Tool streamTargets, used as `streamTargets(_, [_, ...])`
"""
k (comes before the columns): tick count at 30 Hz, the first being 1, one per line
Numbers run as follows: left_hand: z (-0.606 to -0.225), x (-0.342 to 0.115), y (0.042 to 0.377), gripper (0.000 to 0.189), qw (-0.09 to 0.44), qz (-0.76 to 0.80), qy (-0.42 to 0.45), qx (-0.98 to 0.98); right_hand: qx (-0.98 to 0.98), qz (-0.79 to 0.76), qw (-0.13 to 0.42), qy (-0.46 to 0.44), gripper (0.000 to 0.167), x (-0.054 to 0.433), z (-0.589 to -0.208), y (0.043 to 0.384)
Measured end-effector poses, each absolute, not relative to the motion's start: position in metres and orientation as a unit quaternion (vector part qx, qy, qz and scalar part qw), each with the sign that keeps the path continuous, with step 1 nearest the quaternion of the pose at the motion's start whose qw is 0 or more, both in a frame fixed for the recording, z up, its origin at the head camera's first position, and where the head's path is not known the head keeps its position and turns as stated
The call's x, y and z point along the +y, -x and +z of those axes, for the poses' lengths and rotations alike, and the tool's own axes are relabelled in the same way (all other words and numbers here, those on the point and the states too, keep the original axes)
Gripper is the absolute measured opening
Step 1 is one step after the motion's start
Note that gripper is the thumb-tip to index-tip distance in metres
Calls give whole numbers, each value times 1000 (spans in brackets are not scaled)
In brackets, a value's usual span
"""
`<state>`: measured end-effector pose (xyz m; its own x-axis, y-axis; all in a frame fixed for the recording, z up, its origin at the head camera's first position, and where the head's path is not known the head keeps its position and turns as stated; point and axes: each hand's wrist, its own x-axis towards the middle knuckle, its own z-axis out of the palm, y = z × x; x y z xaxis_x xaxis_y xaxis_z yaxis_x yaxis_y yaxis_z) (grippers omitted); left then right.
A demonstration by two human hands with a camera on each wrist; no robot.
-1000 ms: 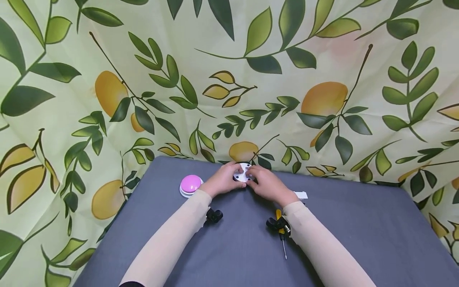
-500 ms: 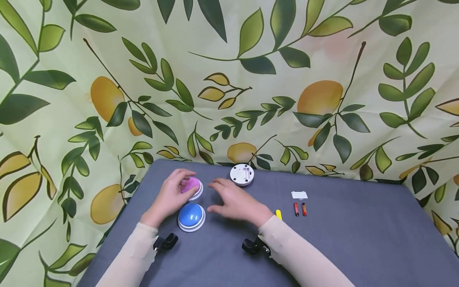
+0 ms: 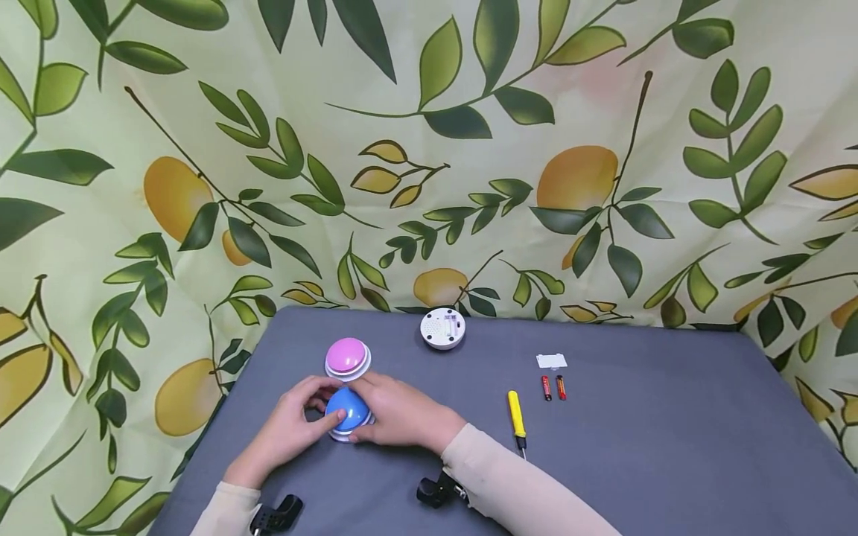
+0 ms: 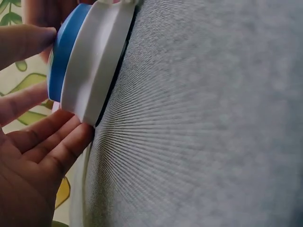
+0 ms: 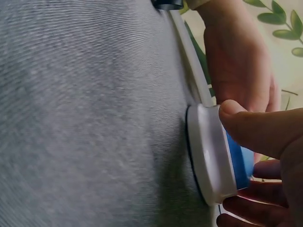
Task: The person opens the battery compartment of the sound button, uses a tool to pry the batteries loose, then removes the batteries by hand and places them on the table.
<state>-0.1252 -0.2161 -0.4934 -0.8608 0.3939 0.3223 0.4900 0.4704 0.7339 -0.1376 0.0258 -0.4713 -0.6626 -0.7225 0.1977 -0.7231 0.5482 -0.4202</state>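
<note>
A blue dome push button (image 3: 348,412) with a white round base sits on the grey table, held between both hands. My left hand (image 3: 288,424) has its thumb on the blue dome and its fingers against the far left side of the base, also seen in the left wrist view, where the button's white base (image 4: 94,61) stands close to the cloth. From the other side, my right hand (image 3: 409,412) grips the button; in the right wrist view its thumb (image 5: 255,125) presses the base's rim and its fingers curl at the opposite edge.
Just behind is a pink push button (image 3: 346,356). A similar white unit (image 3: 442,329) lies upside down, its battery slot uncovered. To the right are a white battery cover (image 3: 552,361), two red batteries (image 3: 546,388) and a yellow-handled screwdriver (image 3: 516,414).
Both hands have left the upturned white unit at the back and come left and nearer, onto the blue push button. The head view has shifted slightly.
</note>
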Motion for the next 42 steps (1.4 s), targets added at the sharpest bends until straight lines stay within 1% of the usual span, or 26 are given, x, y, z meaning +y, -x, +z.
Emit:
streamTargets(5, [-495, -221, 124, 43, 52, -446, 259, -855, -885, 231, 5, -405, 81, 21, -476, 137])
streamTargets(9, [-497, -227, 125, 48, 29, -444, 254, -859, -885, 234, 11, -403, 80, 21, -477, 137])
streamTargets(13, [-498, -229, 127, 53, 12, -440, 253, -861, -886, 244, 2, -396, 79, 22, -476, 137])
streamTargets(21, [-492, -223, 126, 56, 10, -434, 270, -859, -885, 253, -16, -391, 76, 27, -472, 137])
streamTargets(26, [-492, -215, 128, 58, -10, -431, 286, -856, -883, 265, -30, -386, 71, 40, -471, 137])
streamTargets(30, [-492, -204, 128, 59, -28, -430, 292, -854, -883, 276, -44, -378, 66, 56, -472, 135])
streamTargets(35, [-487, -173, 129, 58, -49, -421, 288, -859, -889, 291, -62, -348, 66, 86, -473, 130])
streamTargets(42, [-486, -138, 129, 57, -52, -418, 312, -851, -890, 308, -62, -331, 65, 120, -470, 122])
